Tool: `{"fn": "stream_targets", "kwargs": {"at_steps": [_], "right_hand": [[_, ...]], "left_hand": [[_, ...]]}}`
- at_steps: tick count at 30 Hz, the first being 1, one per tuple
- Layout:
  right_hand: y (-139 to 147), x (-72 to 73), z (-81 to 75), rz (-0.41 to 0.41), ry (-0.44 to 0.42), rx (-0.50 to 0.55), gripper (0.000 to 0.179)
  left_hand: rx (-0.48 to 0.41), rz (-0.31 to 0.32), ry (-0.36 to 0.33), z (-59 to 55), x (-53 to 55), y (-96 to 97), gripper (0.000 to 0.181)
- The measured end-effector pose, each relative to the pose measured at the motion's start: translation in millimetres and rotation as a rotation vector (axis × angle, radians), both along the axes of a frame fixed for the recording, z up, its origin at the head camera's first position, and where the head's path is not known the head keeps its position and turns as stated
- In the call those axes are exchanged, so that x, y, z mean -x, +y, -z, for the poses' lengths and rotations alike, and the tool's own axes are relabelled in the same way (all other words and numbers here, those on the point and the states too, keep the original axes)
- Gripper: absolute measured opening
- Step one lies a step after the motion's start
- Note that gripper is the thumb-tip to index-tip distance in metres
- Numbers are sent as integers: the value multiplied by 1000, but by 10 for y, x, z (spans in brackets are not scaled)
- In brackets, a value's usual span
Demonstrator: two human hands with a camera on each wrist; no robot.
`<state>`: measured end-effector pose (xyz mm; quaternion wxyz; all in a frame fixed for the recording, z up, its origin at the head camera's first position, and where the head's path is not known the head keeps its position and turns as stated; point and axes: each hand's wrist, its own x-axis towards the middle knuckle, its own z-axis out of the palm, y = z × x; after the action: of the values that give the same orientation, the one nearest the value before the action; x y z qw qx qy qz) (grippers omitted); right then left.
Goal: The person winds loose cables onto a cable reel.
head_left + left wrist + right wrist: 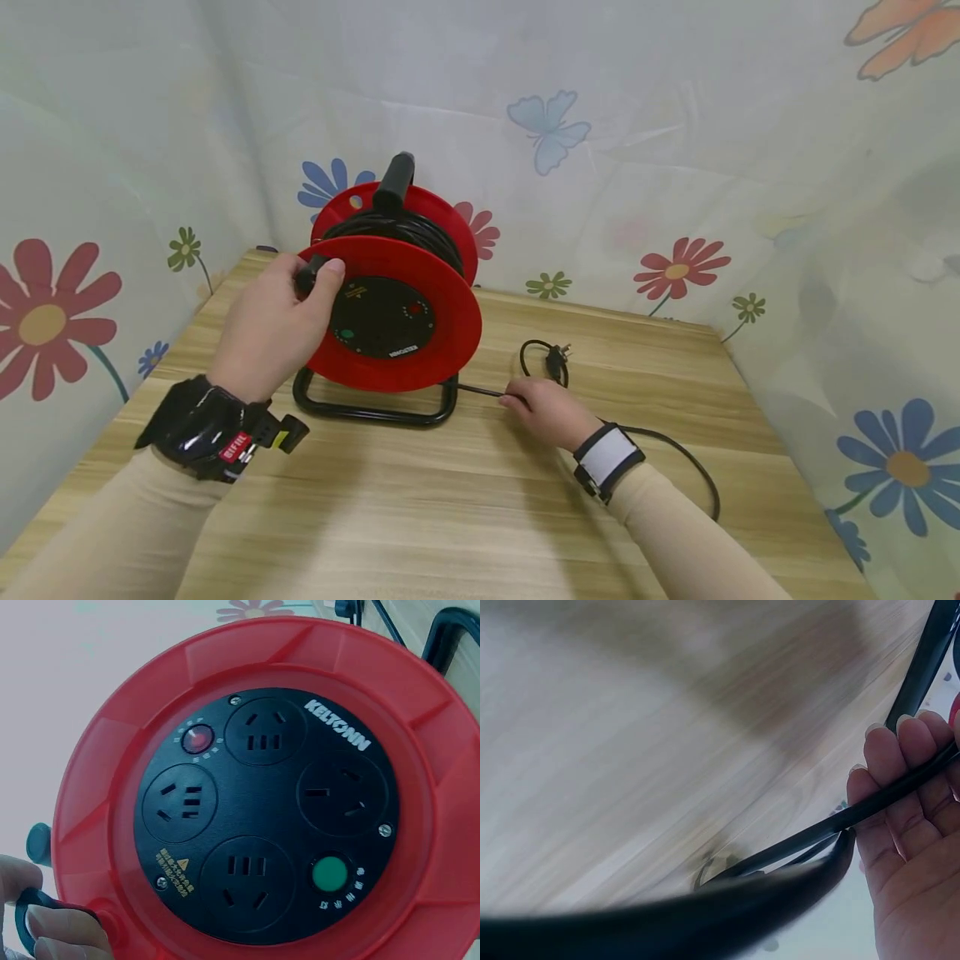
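Observation:
A cable reel with red flanges (457, 329) stands on a black tube frame (375, 414), black cable wound between the flanges. My left hand (270, 329) grips the black crank knob (309, 273) near the flange's upper left edge; the left wrist view shows fingers (67, 930) curled round it. My right hand (551, 410) holds the loose black cable (480, 390) just right of the frame. In the right wrist view the cable (802, 838) runs across bent fingers; the thumb is hidden there. Sockets, a red button (198, 739) and a green button (330, 874) sit on the black panel (262, 802).
A black plug (556, 362) on a loop of cable lies behind my right hand. More cable (693, 462) curves over the wooden table (420, 500) towards the right forearm. A flower-printed curtain (600, 217) surrounds the table at the back and sides.

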<state>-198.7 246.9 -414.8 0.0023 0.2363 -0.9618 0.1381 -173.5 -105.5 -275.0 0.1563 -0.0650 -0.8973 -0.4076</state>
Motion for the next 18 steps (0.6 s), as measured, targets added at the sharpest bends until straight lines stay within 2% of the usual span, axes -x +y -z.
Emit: {"fn": "stream_targets", "kwargs": {"at_steps": [4, 8, 14, 18], "right_hand": [[-31, 13, -2, -7, 13, -3, 17], [-56, 17, 13, -18, 29, -9, 18], [8, 7, 32, -44, 46, -25, 17], [198, -38, 10, -10, 29, -43, 15]], "left_hand": [[26, 3, 9, -26, 13, 73, 57], [-8, 36, 2, -12, 25, 104, 57], [-89, 58, -3, 74, 35, 49, 57], [-136, 50, -17, 155, 34, 6, 53]]}}
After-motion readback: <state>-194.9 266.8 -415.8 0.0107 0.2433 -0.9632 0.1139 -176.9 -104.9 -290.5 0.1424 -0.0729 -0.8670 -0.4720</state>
